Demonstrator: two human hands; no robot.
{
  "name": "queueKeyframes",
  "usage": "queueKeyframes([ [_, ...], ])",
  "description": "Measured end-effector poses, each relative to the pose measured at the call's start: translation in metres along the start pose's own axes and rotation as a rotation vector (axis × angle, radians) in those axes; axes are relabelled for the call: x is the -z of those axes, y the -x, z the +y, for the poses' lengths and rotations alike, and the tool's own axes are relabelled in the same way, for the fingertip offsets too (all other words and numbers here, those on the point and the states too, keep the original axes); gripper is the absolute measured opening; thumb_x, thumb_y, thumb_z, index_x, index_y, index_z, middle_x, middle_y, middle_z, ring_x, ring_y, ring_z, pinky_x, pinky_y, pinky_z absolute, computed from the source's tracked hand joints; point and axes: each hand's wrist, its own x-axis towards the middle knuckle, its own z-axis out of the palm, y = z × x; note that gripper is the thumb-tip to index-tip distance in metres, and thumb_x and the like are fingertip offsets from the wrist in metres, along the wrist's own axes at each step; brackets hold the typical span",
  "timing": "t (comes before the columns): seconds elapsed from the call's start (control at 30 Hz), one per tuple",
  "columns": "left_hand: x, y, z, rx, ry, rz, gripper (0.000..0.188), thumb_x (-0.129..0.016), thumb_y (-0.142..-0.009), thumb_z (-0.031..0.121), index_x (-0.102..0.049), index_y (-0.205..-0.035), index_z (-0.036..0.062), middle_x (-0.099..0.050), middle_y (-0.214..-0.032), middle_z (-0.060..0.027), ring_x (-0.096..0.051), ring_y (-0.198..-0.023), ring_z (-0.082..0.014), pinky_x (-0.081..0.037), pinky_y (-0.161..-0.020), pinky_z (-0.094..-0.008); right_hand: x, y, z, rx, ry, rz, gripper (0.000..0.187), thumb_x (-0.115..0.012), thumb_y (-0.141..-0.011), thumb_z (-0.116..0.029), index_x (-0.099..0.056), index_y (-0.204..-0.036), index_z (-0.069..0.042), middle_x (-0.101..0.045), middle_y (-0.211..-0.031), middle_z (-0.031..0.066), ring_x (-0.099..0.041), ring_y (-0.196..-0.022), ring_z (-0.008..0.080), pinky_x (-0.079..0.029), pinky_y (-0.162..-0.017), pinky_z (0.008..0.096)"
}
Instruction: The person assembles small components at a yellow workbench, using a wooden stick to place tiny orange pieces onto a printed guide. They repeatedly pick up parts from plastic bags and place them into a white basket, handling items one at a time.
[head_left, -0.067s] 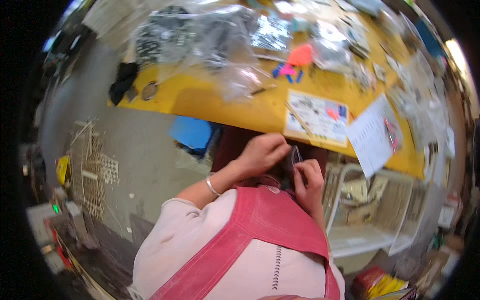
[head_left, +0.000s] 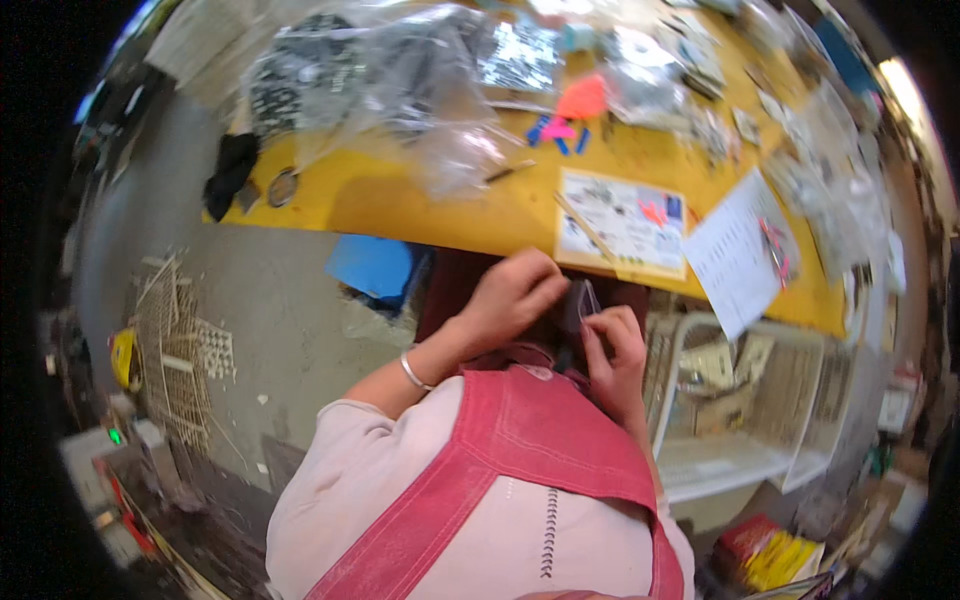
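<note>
Both of my hands are over my lap, just in front of the yellow table's near edge. My right hand (head_left: 617,343) pinches a small clear plastic piece (head_left: 588,298), perhaps a little bag; blur hides its exact kind. To its left, my left hand (head_left: 515,292) is closed with the fingertips bent together, close to the plastic piece and apart from my right hand. Whatever may be between those fingertips is hidden. Ahead on the table lies a printed sheet (head_left: 625,225) with a thin stick (head_left: 585,225) across its left part.
The yellow table (head_left: 400,207) holds clear plastic bags (head_left: 430,80), orange and pink pieces (head_left: 580,97) and a white paper sheet (head_left: 735,255). A white plastic crate (head_left: 740,475) stands on my right. A blue object (head_left: 370,265) is below the table edge; thin sticks (head_left: 175,350) lie on the floor, left.
The whole view has shifted slightly. My left hand has drawn a little left, away from the plastic piece, while my right hand keeps its pinch on it.
</note>
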Motion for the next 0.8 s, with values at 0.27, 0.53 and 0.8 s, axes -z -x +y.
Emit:
queueKeyframes([
  [0.27, -0.006, 0.004, 0.016, 0.555, 0.861, -0.103, 0.034, -0.068, -0.103, 0.020, -0.057, -0.129, 0.0004, -0.067, -0.103, -0.0075, -0.065, -0.084, -0.0137, -0.053, -0.073, -0.0292, 0.011, -0.003, -0.008, -0.272, -0.575, 0.078, 0.003, -0.067, -0.099, 0.000, -0.069, -0.102, -0.001, -0.056, -0.108, 0.0025, -0.053, -0.093, 0.0086, -0.043, -0.083, 0.0223],
  [0.53, 0.003, 0.001, 0.009, 0.298, 0.527, 0.198, 0.016, -0.066, -0.103, 0.010, -0.061, -0.116, 0.0038, -0.065, -0.095, 0.0014, -0.059, -0.078, -0.0064, -0.048, -0.069, -0.0227, 0.010, 0.001, -0.011, -0.183, -0.370, 0.096, 0.002, -0.071, -0.096, -0.002, -0.070, -0.098, -0.001, -0.058, -0.110, 0.0062, -0.056, -0.098, 0.0148, -0.044, -0.088, 0.0273],
  [0.8, 0.000, 0.003, 0.040, -0.279, -0.430, -0.120, 0.097, -0.086, -0.076, 0.018, -0.036, -0.157, -0.0002, -0.043, -0.157, -0.0228, -0.041, -0.145, -0.0408, -0.030, -0.122, -0.0519, -0.003, -0.017, -0.014, 0.079, -0.021, 0.149, 0.009, -0.076, -0.089, 0.001, -0.073, -0.098, 0.000, -0.058, -0.117, 0.0128, -0.057, -0.108, 0.0241, -0.046, -0.094, 0.0316],
])
